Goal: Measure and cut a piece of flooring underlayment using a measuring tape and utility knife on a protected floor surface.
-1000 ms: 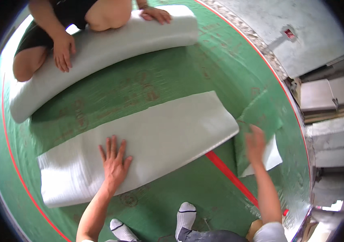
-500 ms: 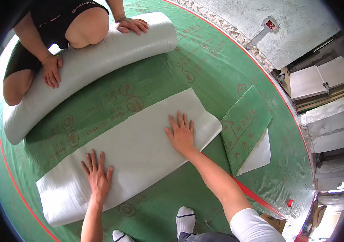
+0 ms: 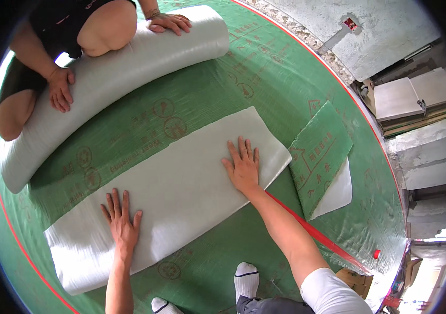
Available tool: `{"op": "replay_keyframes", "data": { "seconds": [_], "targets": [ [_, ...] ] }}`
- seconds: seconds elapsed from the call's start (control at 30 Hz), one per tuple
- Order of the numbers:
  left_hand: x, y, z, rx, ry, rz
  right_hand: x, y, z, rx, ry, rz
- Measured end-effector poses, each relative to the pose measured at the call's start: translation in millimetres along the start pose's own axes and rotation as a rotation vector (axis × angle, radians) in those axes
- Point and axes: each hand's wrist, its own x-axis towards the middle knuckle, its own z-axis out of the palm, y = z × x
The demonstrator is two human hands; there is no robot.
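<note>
A folded-over length of protective floor film (image 3: 181, 180), white side up, lies crosswise in front of me on the green printed floor covering (image 3: 176, 123). Flat on its left part rests my left hand (image 3: 123, 222), fingers spread and pointing away. My right hand (image 3: 245, 166) presses on its right part, palm down with the fingers apart. Neither hand grips anything. Beyond the sheet lies a thick white roll of film (image 3: 129, 73), bent in a curve.
Another person's hands (image 3: 168, 22) and knees rest on the roll. A green offcut with a white underside (image 3: 320, 157) lies at the right. Red tape (image 3: 317, 238) runs along the floor, with a small red tape roll (image 3: 377, 254) nearby. Boards (image 3: 416, 97) lean by the wall.
Both my hands stay flat on the sheet, shifted slightly up in the picture. The sheet's far edge sits a little farther out. The other person keeps kneeling on the roll.
</note>
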Motion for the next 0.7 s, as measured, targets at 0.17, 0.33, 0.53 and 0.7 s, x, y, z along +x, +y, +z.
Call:
{"op": "replay_keyframes", "data": {
  "seconds": [0.17, 0.33, 0.53, 0.7],
  "targets": [
    [-2.4, -14.9, 3.1, 0.045, 0.010, -0.008, 1.0, -7.9, 1.5, -0.032, -0.023, -0.012],
    [9.4, -6.8, 7.7, -0.003, 0.049, 0.012, -30.5, -61.1, -44.4, 0.179, 0.114, -0.237],
    [9.5, -5.1, 5.2, -0.030, 0.096, 0.011, -178.2, -171.6, -44.7, 0.453, -0.345, -0.765],
    [7.3, -3.6, 14.6, -0.032, 0.061, 0.003, -213.0, -189.5, -13.6, 0.346, -0.379, -0.790]
  ]
}}
